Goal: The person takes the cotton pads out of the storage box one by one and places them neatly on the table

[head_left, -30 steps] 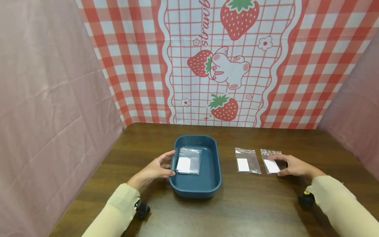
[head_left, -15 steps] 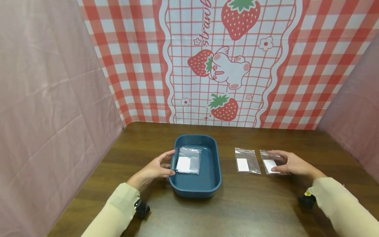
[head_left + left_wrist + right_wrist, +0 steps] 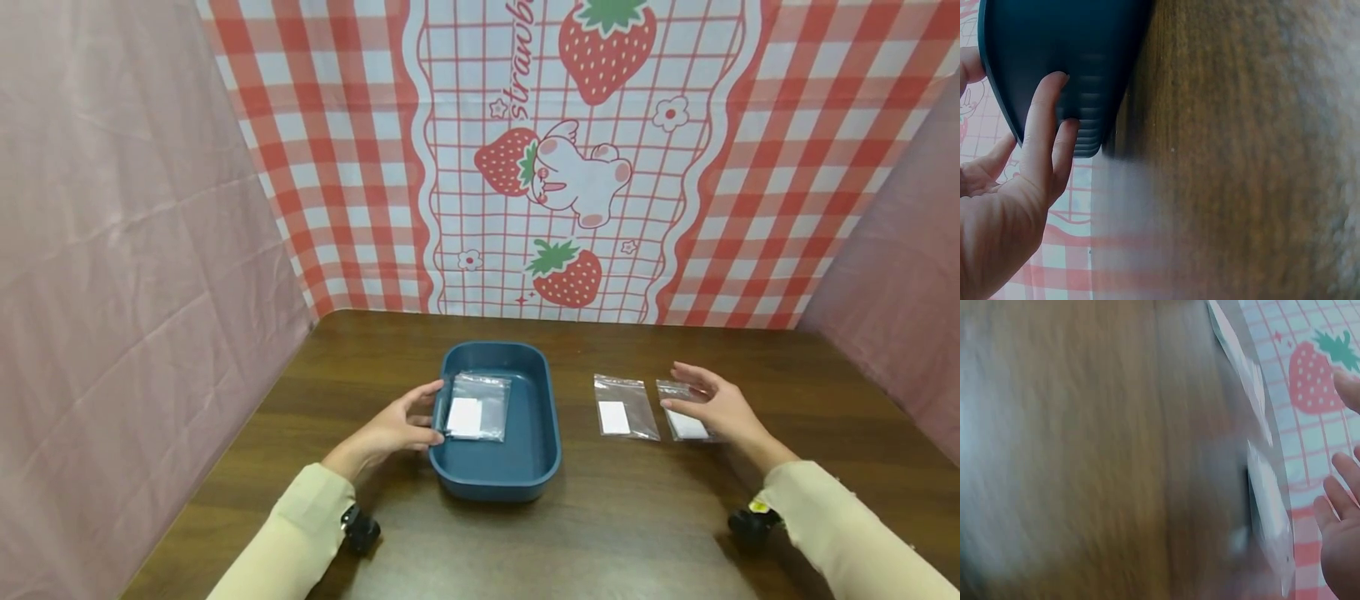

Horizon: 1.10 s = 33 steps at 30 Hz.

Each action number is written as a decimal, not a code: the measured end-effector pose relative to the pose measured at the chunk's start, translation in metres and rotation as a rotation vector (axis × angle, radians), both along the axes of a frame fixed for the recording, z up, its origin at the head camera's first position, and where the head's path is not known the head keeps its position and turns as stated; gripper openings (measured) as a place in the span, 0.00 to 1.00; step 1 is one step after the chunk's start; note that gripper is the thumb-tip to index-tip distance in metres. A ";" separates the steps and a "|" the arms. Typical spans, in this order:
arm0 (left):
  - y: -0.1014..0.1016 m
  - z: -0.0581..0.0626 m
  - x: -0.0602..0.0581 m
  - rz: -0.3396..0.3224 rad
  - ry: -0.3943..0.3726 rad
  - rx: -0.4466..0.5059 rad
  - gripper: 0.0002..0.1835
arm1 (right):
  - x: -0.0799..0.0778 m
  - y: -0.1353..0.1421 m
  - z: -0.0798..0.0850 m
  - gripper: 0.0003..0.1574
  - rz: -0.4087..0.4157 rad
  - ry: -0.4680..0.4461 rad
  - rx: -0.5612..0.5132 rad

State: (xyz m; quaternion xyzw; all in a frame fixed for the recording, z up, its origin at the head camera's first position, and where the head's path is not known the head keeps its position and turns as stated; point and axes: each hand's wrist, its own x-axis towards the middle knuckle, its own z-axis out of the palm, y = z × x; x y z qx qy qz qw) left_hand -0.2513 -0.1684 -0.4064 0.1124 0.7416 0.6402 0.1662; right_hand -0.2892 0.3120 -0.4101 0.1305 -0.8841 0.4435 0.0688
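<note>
A dark blue rectangular plastic bin [image 3: 497,467] stands on the table with clear zip bags [image 3: 487,407] stacked inside, each white patch at the lower left. My left hand [image 3: 384,432] holds the bin's left side, thumb and fingertips at the rim; in the left wrist view, fingers [image 3: 1041,119] lie along its outer wall [image 3: 1035,37]. To the right of the bin lie two more zip bags with white cards. My right hand [image 3: 726,410] is over the farther-right bag [image 3: 686,427], thumb and fingers spread, nothing between them. The other bag [image 3: 637,407] lies untouched beside it.
The brown wooden table [image 3: 585,533] runs back to a red-and-white checked strawberry cloth [image 3: 360,208]. Pink fabric [image 3: 135,250] hangs at the left and right sides. Small black wrist devices [image 3: 362,532] sit under both sleeves.
My right hand first touches the right bag's card, then lifts off and moves slightly left and up over it. The bag has shifted slightly. My left hand and the bin stay put.
</note>
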 end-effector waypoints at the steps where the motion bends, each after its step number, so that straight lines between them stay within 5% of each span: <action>1: 0.000 0.000 0.000 0.001 0.001 -0.001 0.44 | 0.001 -0.003 0.000 0.43 -0.008 0.002 -0.012; 18: 0.001 0.000 -0.001 -0.003 -0.003 0.001 0.45 | 0.000 -0.056 0.006 0.42 0.025 0.022 -0.112; 33: 0.001 0.001 0.001 -0.002 -0.007 0.004 0.45 | -0.010 -0.107 0.008 0.40 0.096 -0.008 -0.318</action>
